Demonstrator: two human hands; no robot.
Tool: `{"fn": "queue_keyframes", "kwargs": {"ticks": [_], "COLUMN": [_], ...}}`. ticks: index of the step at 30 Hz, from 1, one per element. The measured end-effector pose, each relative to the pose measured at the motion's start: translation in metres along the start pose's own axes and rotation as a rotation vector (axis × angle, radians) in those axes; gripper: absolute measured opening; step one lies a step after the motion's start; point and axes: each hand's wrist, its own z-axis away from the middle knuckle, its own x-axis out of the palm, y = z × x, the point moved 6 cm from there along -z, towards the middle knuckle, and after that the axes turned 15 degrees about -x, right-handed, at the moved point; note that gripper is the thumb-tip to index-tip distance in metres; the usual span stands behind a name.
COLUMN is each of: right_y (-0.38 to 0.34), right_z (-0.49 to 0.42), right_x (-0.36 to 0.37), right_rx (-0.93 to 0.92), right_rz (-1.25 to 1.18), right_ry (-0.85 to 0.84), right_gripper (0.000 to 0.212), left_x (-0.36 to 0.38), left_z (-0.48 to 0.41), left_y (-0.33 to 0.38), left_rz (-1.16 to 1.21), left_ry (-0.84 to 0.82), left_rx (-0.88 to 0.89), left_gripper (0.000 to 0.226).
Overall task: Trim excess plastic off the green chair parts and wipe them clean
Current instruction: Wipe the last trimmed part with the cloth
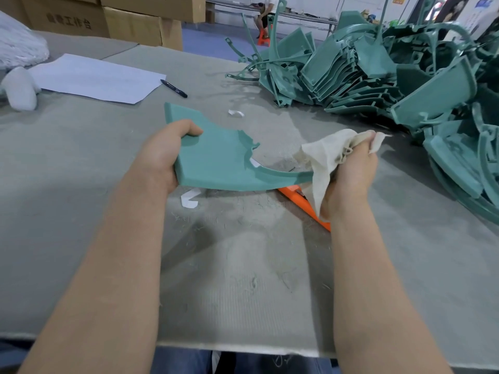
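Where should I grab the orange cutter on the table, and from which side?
Take the cutter by its bare middle, from above on the near side, fingers across its narrow width. It lies flat on the table, with its far end under the green part and its near end behind the right hand, which grips the cloth. I can't tell which end holds the blade.

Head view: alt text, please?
A person's left hand grips a flat green chair part over a grey table, while the right hand holds a cloth at its narrow end. A pile of green parts lies far right.
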Motion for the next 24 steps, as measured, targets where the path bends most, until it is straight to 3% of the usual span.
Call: {"fn": "queue_keyframes", "kwargs": {"ticks": [3,8,11,14,18,20,24], "right_y": [0.005,0.005,0.0,-0.003,0.004,0.005,-0.001], "right_z": [-0.002,0.003,0.004,0.002,-0.001,-0.001,0.0], "right_x": [-0.002,0.007,0.009,0.003,-0.004,-0.002,0.009], "right_rx": [0.033,0.054,-0.043,-0.08,0.043,0.049,-0.068], "right_rz": [0.004,0.12,0.198,0.183,0.06,-0.004,0.17], "right_ry": [0.01,-0.109,-0.15,-0.066,0.015,0.021,-0.117], "right_gripper": [0.033,0.023,0.016,0.026,0.034,0.033,0.014], "left_x": [0.004,0.003,0.0,-0.003,0.001,0.003,0.001], "left_z": [-0.002,-0.003,-0.003,-0.001,-0.001,-0.002,-0.003], "left_y": [0.0,0.001,0.0,0.001,0.0,-0.001,0.0], "left_rz": [0.016,0.057,0.062,0.028,-0.002,0.017,0.073], "left_ry": [-0.023,-0.015,0.004,0.024,-0.003,-0.017,-0.011], "left_rx": [0.002,0.019,0.007,0.003,-0.012,-0.009,0.007], "left_gripper": [0.01,0.014,0.009,0.008,0.009,0.009,0.008]}}
